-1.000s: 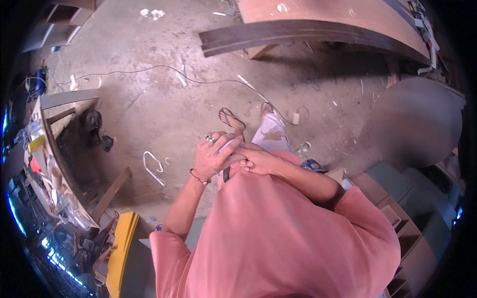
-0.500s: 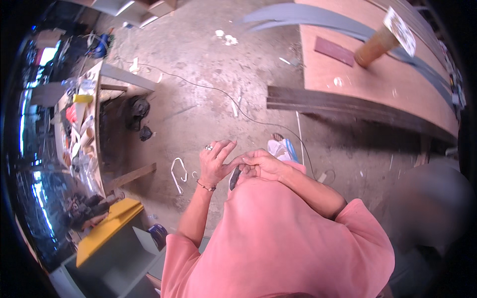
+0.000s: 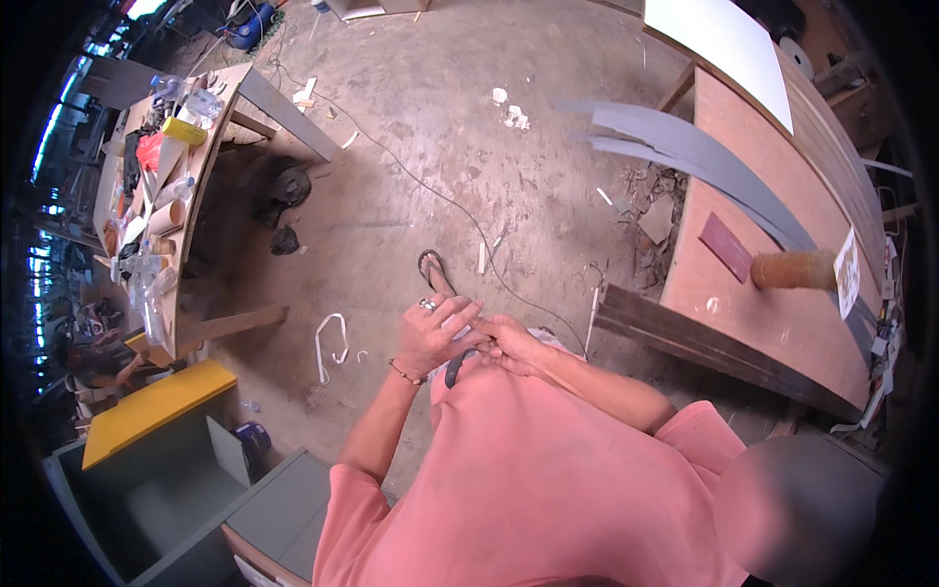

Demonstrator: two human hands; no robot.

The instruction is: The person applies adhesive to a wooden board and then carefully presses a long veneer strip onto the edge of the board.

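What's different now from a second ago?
The view turned left, so the right-hand table slid lower in the picture and the brown roll on it came into view. The left hand and right hand stayed close together by the pink shirt; I can't tell if they hold anything.

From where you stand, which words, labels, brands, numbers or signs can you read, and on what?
No text is readable here.
White sheet by the brown cylinder: marks too blurred to read.
Clear bottle: any label too small.
Dark blue can: any print too small.
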